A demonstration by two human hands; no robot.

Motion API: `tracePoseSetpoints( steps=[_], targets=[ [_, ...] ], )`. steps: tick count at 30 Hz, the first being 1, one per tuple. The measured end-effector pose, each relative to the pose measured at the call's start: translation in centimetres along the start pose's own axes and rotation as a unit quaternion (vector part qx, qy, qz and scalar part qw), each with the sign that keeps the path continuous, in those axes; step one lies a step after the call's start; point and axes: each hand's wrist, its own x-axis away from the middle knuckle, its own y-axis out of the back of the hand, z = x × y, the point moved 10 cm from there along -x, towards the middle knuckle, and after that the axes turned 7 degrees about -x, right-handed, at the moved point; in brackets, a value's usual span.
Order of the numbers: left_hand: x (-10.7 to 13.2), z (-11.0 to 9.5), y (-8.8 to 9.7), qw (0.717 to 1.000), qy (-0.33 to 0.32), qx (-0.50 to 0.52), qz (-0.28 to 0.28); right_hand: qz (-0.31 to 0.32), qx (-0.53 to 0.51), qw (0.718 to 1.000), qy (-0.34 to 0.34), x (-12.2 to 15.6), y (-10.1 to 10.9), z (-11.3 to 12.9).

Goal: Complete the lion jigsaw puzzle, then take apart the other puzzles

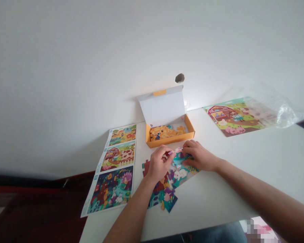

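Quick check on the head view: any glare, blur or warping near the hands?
Head view: wide-angle warp bends the table edges; glare whitens the plastic bag at far right; left hand, right hand and the puzzle piece in the left grip look sharp; bottom-right corner is pixelated.

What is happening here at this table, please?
A person works at a white table. The left hand and the right hand together pinch a small puzzle piece just above a partly joined colourful puzzle. Behind it stands an open orange box with loose pieces inside. A sheet of three pictures lies to the left. A finished farm puzzle lies at the far right, beside a clear plastic bag.
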Motion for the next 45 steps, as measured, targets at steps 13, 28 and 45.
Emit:
tracePoseSetpoints(
  steps=[13,28,45],
  targets=[
    [0.1,2.6,0.1,0.987,0.115,0.105,-0.022,-0.021,-0.049,0.998,0.035,-0.2,0.2,0.1],
    [0.2,4.6,-0.8,0.968,0.176,0.179,0.002,-0.01,-0.035,0.999,0.035,-0.3,0.0,0.3],
    [0.0,2.2,-0.3,0.993,0.097,0.059,0.024,0.026,-0.025,0.999,0.005,0.0,-0.2,0.6]
  ],
)
